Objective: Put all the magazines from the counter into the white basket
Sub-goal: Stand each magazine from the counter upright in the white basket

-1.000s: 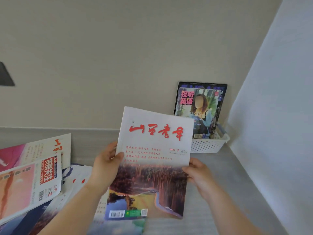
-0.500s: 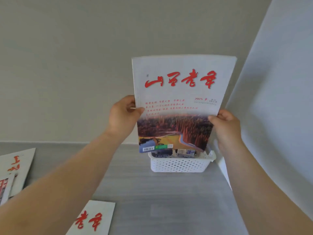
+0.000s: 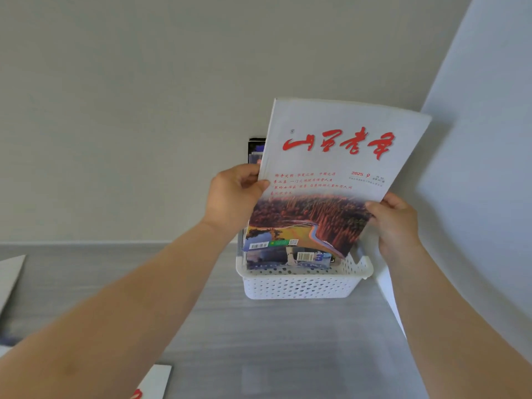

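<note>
I hold a white magazine (image 3: 331, 180) with red brush lettering and a red forest picture, tilted to the right, directly over the white perforated basket (image 3: 299, 286). My left hand (image 3: 233, 203) grips its left edge and my right hand (image 3: 394, 223) grips its right edge. Its lower edge sits just above the basket's rim, in front of a dark magazine (image 3: 256, 149) that stands upright in the basket against the wall. The lower part of that dark magazine (image 3: 288, 259) shows below the one I hold.
The basket stands on a grey counter (image 3: 259, 335) in the corner where the back wall meets a white side panel (image 3: 489, 197). More magazines lie at the left edge (image 3: 8, 277) and the bottom edge (image 3: 152, 384) of the view.
Both hands carried the magazine from the pile at the left over to the basket, then lowered and tilted it until its bottom edge reached the basket's opening.
</note>
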`<act>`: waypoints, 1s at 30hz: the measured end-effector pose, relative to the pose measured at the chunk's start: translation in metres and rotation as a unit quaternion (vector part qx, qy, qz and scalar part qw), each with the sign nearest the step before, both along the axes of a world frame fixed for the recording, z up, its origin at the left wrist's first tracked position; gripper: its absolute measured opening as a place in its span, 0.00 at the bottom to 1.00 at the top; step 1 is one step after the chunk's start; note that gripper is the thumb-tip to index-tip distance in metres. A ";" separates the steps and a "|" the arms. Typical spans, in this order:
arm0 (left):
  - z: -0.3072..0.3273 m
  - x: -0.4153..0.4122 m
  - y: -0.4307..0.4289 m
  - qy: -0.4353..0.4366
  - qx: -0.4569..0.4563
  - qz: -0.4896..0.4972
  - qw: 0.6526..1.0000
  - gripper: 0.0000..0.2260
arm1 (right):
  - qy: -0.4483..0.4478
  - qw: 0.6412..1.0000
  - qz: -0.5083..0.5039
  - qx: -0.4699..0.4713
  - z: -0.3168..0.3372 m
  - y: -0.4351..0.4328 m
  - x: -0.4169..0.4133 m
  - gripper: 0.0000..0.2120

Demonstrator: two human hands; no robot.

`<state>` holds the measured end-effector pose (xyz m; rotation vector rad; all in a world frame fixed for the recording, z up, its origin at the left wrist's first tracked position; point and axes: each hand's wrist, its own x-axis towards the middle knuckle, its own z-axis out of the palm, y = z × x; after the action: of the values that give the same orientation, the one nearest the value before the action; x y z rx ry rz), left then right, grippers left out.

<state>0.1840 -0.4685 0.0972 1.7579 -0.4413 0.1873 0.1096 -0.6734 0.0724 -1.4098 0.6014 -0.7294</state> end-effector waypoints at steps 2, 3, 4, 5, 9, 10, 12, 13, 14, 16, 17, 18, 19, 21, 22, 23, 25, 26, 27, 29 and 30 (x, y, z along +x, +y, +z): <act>-0.004 0.003 -0.005 0.009 0.005 -0.003 1.000 0.10 | 0.001 1.000 -0.006 0.005 -0.002 -0.005 0.001 0.13; -0.006 0.003 -0.007 0.015 0.010 -0.004 1.000 0.10 | -0.002 1.000 -0.011 0.010 -0.002 -0.006 0.002 0.13; -0.008 0.004 -0.008 0.021 0.017 -0.003 1.000 0.10 | -0.007 1.000 -0.019 0.015 -0.003 -0.007 0.002 0.13; -0.012 0.005 -0.010 0.029 0.025 0.001 0.999 0.10 | -0.007 1.000 -0.023 0.019 -0.005 -0.007 0.002 0.13; -0.027 0.010 -0.009 0.057 0.057 0.029 0.996 0.10 | 0.045 0.999 0.001 0.007 -0.025 -0.002 0.003 0.12; -0.031 0.011 -0.008 0.066 0.064 0.034 0.995 0.10 | 0.051 0.999 0.002 0.004 -0.030 -0.002 0.004 0.12; -0.039 0.013 -0.007 0.090 0.072 0.039 0.993 0.09 | 0.062 0.998 -0.005 -0.010 -0.037 -0.001 0.009 0.13; -0.042 0.014 -0.007 0.100 0.077 0.041 0.991 0.09 | 0.068 0.997 -0.010 -0.018 -0.040 0.000 0.012 0.14; -0.046 0.015 -0.008 0.108 0.082 0.045 0.990 0.08 | 0.075 0.997 -0.013 -0.025 -0.042 0.000 0.015 0.14; -0.052 0.019 -0.009 0.120 0.083 0.057 0.988 0.08 | 0.086 0.995 -0.016 -0.036 -0.047 0.001 0.021 0.14; -0.055 0.021 -0.010 0.123 0.082 0.065 0.987 0.08 | 0.093 0.995 -0.015 -0.041 -0.049 0.001 0.023 0.13; -0.057 0.023 -0.010 0.124 0.082 0.072 0.986 0.08 | 0.100 0.994 -0.013 -0.046 -0.051 0.000 0.025 0.13; -0.059 0.026 -0.011 0.124 0.083 0.078 0.986 0.08 | 0.106 0.993 -0.011 -0.052 -0.053 0.000 0.027 0.12; -0.061 0.030 -0.012 0.125 0.083 0.088 0.985 0.08 | 0.109 0.992 -0.011 -0.070 -0.055 -0.002 0.030 0.11; -0.062 0.033 -0.013 0.126 0.082 0.091 0.984 0.08 | 0.111 0.990 -0.014 -0.083 -0.056 -0.003 0.032 0.11; -0.062 0.035 -0.014 0.125 0.082 0.096 0.984 0.08 | 0.115 0.988 -0.022 -0.100 -0.057 -0.004 0.034 0.11; -0.064 0.038 -0.015 0.111 0.087 0.115 0.983 0.08 | 0.128 0.982 -0.046 -0.131 -0.058 -0.005 0.039 0.11; -0.064 0.039 -0.016 0.102 0.089 0.128 0.982 0.10 | 0.132 0.979 -0.060 -0.141 -0.059 -0.005 0.041 0.10; -0.065 0.040 -0.017 0.098 0.085 0.139 0.982 0.14 | 0.132 0.978 -0.075 -0.142 -0.060 -0.005 0.042 0.10; -0.067 0.043 -0.020 0.102 0.073 0.137 0.982 0.22 | 0.125 0.982 -0.091 -0.110 -0.062 -0.006 0.045 0.18; -0.069 0.044 -0.021 0.107 0.081 0.124 0.983 0.23 | 0.124 0.985 -0.087 -0.087 -0.063 -0.007 0.045 0.22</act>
<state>0.2284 -0.4893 0.0286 1.9676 -0.0808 0.1390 0.1547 -0.6805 0.0091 -1.6383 0.8817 -0.7645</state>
